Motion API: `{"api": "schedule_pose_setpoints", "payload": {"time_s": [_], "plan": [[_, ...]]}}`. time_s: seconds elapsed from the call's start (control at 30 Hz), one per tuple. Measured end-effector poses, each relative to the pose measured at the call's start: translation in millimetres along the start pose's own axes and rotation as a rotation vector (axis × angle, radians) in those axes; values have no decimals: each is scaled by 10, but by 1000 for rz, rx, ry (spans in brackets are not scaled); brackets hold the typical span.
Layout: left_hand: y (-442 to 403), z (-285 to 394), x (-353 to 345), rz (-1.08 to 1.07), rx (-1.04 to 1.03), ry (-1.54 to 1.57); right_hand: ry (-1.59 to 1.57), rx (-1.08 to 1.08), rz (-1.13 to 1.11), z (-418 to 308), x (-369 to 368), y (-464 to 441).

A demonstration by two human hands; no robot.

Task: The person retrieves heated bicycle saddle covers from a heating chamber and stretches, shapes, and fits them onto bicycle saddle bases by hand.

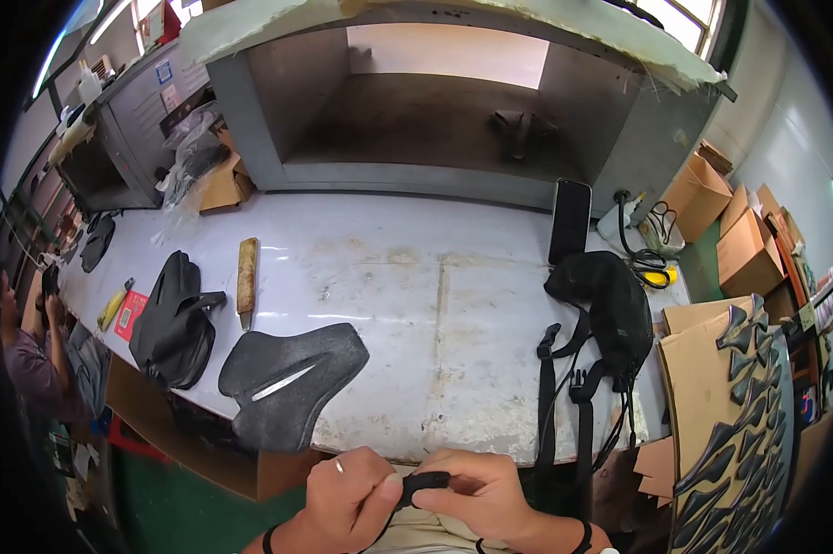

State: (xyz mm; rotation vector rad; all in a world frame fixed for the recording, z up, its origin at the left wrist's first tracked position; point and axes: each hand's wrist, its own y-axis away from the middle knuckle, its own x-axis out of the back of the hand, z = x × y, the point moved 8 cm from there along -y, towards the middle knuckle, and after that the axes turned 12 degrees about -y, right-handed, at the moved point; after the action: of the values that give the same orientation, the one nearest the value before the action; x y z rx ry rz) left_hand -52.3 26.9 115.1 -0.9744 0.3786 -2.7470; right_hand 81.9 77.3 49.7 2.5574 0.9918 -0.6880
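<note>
Both hands worked at the lower centre of the frame, in front of the near edge of the table (389, 305). A short black strip (428, 481) lay between them, partly hidden by the fingers. The grip of the left hand (350, 497) was closed on its left part, thumb pressed against the bent forefinger; the grip of the right hand (476, 489) was closed on the strip farther right, thumb below and forefinger above, a blunt end showing. The strip appeared light, soft and bendable, probably fabric or webbing, neither fragile nor especially slippery; it was best taken flat between thumb and forefinger, near each end, where a pinch would keep it from twisting. Its full length could not be told.

On the table, left of centre, lay a black panel (321, 358) with a pale slit; above it, a knife (247, 280) with a worn handle; farther left, a black pouch (169, 325). Right of centre lay a black bag (618, 309) with straps hanging over the near edge, and above it a phone (571, 222). At the left edge sat another person (40, 355).
</note>
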Motion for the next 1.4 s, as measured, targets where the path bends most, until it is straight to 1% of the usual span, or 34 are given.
{"api": "schedule_pose_setpoints", "payload": {"time_s": [0.07, 0.1, 0.13, 0.17, 0.2, 0.23, 0.3, 0.33, 0.37, 0.43, 0.47, 0.5, 0.57, 0.6, 0.63, 0.7, 0.73, 0.77, 0.83, 0.87, 0.9, 0.97, 1.0, 1.03, 1.07, 1.1, 1.17, 1.2, 1.23, 1.27, 1.3, 1.33, 1.37, 1.4], "plan": [[78, -203, -192, -295, 227, 240, 34, 11, -2, -34, 62, 58], [69, -235, -215, -282, 229, 244, 61, 25, 1, -49, 86, 85], [74, -316, -335, -312, 328, 473, 69, 21, -9, -10, 105, 107], [73, -358, -464, -342, 421, 704, -100, -50, 12, 100, 161, 122], [-17, -260, -456, -230, 271, 722, -268, -119, 33, 172, 188, 119], [-10, -259, -496, -217, 264, 726, -256, -120, 25, 165, 165, 87], [-11, -58, -205, 164, -94, 232, -592, -204, -11, 238, 22, 54], [-16, -59, -210, 149, -32, 299, -652, -204, -21, 314, 54, 60], [-30, -41, -161, 153, -38, 303, -646, -201, -22, 296, 52, 39], [92, -336, -517, -306, 515, 789, -745, -172, 45, 244, 93, -1], [69, -263, -427, -270, 329, 655, -693, -171, 94, 237, 134, -13], [36, -201, -407, -270, 326, 657, -689, -169, 94, 239, 139, -18], [-90, 39, -161, -77, 101, 321, -591, -131, 135, 250, 190, -3], [5, -126, -339, -258, 262, 470, -591, -134, 133, 244, 180, 2], [33, -190, -404, -257, 264, 469, -597, -92, 131, 189, 169, 8], [43, -267, -546, -244, 278, 757, -599, -50, 128, 100, 94, -2], [-16, -212, -429, -126, 91, 455, -583, -55, 222, 103, 71, -24], [-20, -213, -415, -125, 89, 455, -568, -58, 315, 115, 90, -26], [94, -335, -645, -425, 420, 737, -533, -28, 278, 114, 161, -18], [200, -314, -716, -565, 642, 1010, -503, 1, 247, 96, 177, -15], [197, -285, -688, -562, 639, 1009, -502, 2, 243, 60, 159, -31], [66, -118, -485, -485, 248, 535, -400, 21, 248, -40, 113, -37], [-115, 142, -269, -315, 163, 492, -402, 24, 252, -43, 132, -27], [-116, 162, -271, -318, 162, 491, -262, 69, 226, -97, 145, -25], [-127, 150, -235, -262, 180, 514, -122, 112, 199, -146, 137, -22], [-134, 138, -190, -205, 198, 535, -124, 114, 198, -131, 72, -19], [-129, 104, -63, -102, 244, 485, 222, 711, 315, -543, -114, 172], [-136, 94, 8, -7, 218, 509, 306, 687, 137, -518, -199, 251], [-125, 71, 56, 87, 195, 533, 283, 697, 45, -417, -287, 310], [-86, 3, 101, 233, 188, 483, 439, 520, -18, -362, -410, 259], [-30, -62, 67, 327, 236, 649, 588, 341, -81, -292, -495, 199], [-29, -124, 33, 341, 269, 720, 651, 380, -139, -351, -613, 129], [-47, -169, 14, 354, 300, 789, 642, 390, -136, -328, -592, 127], [-66, -147, -32, 330, 294, 661, 586, 354, -80, -318, -512, 82]]}}
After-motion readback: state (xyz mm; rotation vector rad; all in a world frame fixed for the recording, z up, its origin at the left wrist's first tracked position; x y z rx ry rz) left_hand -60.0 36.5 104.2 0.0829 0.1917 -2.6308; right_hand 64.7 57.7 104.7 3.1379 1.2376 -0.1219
